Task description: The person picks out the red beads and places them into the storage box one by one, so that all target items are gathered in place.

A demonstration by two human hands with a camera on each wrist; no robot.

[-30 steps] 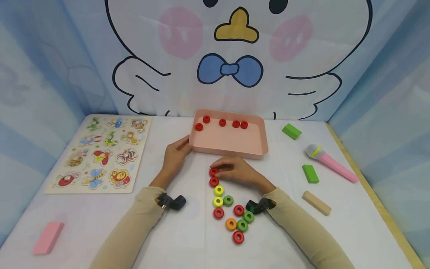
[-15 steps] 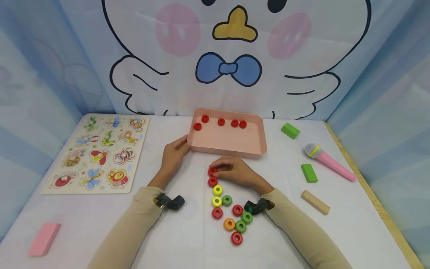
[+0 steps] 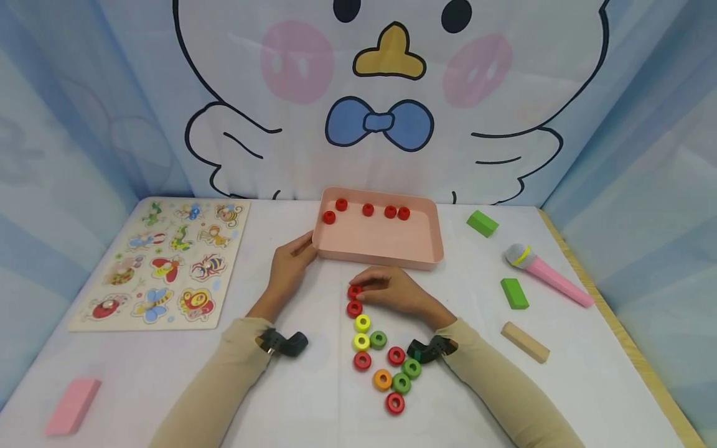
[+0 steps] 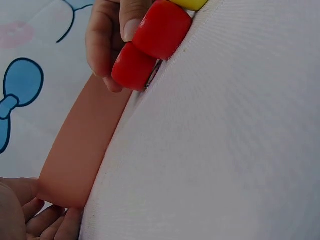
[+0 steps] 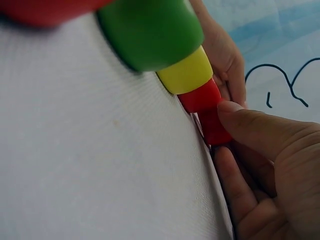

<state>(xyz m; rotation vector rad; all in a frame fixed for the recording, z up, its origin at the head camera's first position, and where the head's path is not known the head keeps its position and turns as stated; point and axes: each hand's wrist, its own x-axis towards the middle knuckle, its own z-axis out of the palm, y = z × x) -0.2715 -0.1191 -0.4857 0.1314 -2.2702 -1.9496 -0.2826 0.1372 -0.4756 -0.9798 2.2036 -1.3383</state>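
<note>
In the head view my right hand (image 3: 394,289) pinches a red ring bead (image 3: 354,292) at the far end of a short column on the table. The right wrist view shows the thumb (image 5: 255,125) and fingers around that red bead (image 5: 215,129). Right behind it stand another red bead (image 3: 354,308) and two yellow beads (image 3: 362,323). My left hand (image 3: 290,267) holds the near left corner of a pink tray (image 3: 386,249); its thumb and fingers meet the tray corner (image 4: 65,192) in the left wrist view. Several small red beads (image 3: 368,210) lie in the tray.
Loose green, red and orange rings (image 3: 383,379) lie nearer me. An insect puzzle board (image 3: 224,292) and a pink block (image 3: 73,407) are on the left. To the right lie green blocks (image 3: 514,294), a wooden block (image 3: 525,342) and a toy microphone (image 3: 554,280).
The head view has shifted slightly, so the scene sits a little lower. Both hands, the tray and the beads keep their places relative to one another.
</note>
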